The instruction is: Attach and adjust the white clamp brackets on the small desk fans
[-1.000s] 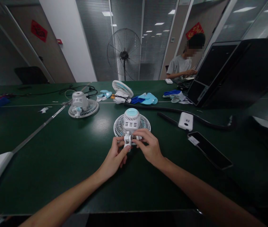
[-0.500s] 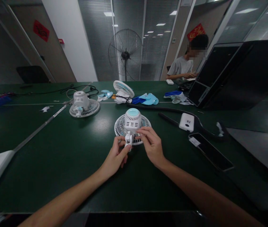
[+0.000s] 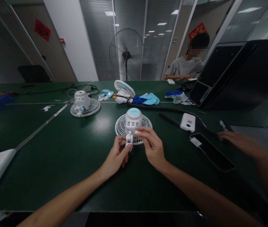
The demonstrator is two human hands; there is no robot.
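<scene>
A small white fan [image 3: 134,119] with a light blue cap lies grille-down on the green table in front of me. My left hand [image 3: 119,153] grips the white pivot bracket [image 3: 129,137] on the near side of its motor housing, thumb on the front and fingers behind. Close beside that bracket, my right hand [image 3: 153,145] has its thumb and fingertips pinched together at the base of the housing. Whatever small thing lies between those fingertips is too little to make out.
Another person's blurred hand [image 3: 240,142] reaches in from the right, near a phone [image 3: 212,152] and a white device [image 3: 187,122]. A second fan [image 3: 82,102] lies at left, a third [image 3: 124,91] farther back. Blue fan blades [image 3: 151,99] and a black computer case [image 3: 219,72] stand behind.
Another person's hand and forearm have come in at the right edge. My hands stay at the bracket with hardly any movement; the whole view has shifted slightly.
</scene>
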